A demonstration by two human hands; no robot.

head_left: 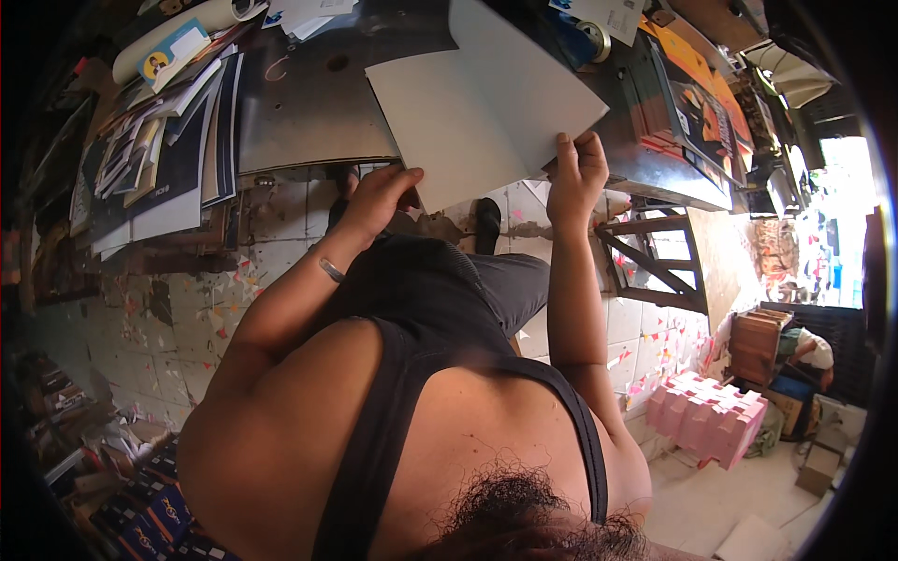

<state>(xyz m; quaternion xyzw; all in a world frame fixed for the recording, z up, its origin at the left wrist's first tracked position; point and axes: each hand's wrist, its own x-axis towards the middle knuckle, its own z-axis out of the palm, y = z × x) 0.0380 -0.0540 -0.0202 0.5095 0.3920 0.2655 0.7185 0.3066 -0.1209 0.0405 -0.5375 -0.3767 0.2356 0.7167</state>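
Note:
A large pale sheet (458,126), creased down the middle like an opened folder, spans the space between my hands. My left hand (382,198) pinches its near left corner between thumb and fingers. At its right side my right hand (575,178) grips the near edge, thumb on top and fingers curled underneath. The far part of the sheet lies over a dark, shiny tabletop (304,117), while its near corner hangs past the table's front edge. My fingers' undersides are hidden.
Left on the table are piled papers and envelopes (154,154) and a paper roll (178,42). Stacked orange-and-dark printed covers (697,103) stand right, near a tape roll (596,42). A wooden frame (655,257), pink stacked bundles (706,416) and another person (812,360) are farther right. Scraps litter the tiles.

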